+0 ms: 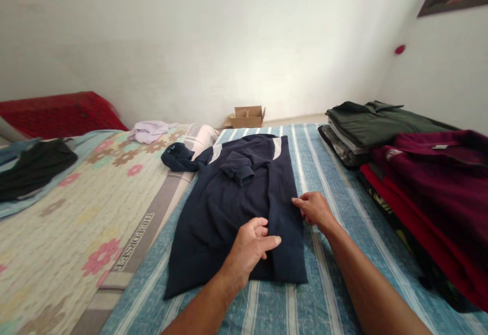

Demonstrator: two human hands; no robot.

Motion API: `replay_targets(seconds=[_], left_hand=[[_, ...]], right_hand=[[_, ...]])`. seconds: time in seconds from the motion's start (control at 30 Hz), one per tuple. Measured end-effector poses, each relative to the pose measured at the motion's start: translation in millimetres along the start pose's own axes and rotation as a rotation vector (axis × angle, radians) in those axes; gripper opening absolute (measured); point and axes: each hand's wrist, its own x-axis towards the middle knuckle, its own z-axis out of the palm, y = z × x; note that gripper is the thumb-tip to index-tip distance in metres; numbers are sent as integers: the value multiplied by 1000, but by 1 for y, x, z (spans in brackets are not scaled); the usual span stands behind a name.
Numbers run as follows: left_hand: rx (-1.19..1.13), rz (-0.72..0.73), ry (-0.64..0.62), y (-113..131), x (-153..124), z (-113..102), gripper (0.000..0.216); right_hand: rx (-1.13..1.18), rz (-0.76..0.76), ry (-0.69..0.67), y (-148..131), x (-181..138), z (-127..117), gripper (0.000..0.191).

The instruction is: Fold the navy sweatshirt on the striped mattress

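A navy sweatshirt (224,213) with white shoulder bands lies spread on the blue striped bedcover. Its right side is folded inward as a long strip, and that sleeve's cuff rests on the middle of the body. The other sleeve is bunched at the far left. My left hand (253,243) is over the strip's inner edge, thumb and fingers apart, touching the cloth. At the outer folded edge, my right hand (314,208) has its fingertips drawn together on the fabric; its lower fingers are curled.
Folded clothes are stacked at right, with a maroon top (430,172) in front and a dark green garment (385,121) behind. A floral bedcover (125,208) lies left, bearing a lilac cloth (150,131) and black clothing (38,167). A cardboard box (247,116) sits by the wall.
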Motion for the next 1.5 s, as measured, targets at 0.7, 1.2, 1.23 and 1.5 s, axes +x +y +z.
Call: replay_targets(seconds=[0.7,1.2,1.23,1.5], left_hand=[[-563,-71,-160,-9,16,11,16],[-490,-157,-177,-16,8,21,16],[-483,-150,-187,-17,8,21,17],[-443,-61,-172,-25,3,29,34]], right_hand=[[130,40,-53,-9,-7,11,21],[-156,-57,76,-6,-7,7,22],[-189,-67,93,-6,-7,7,22],[-390,-83,145,-10,-13,7,19]])
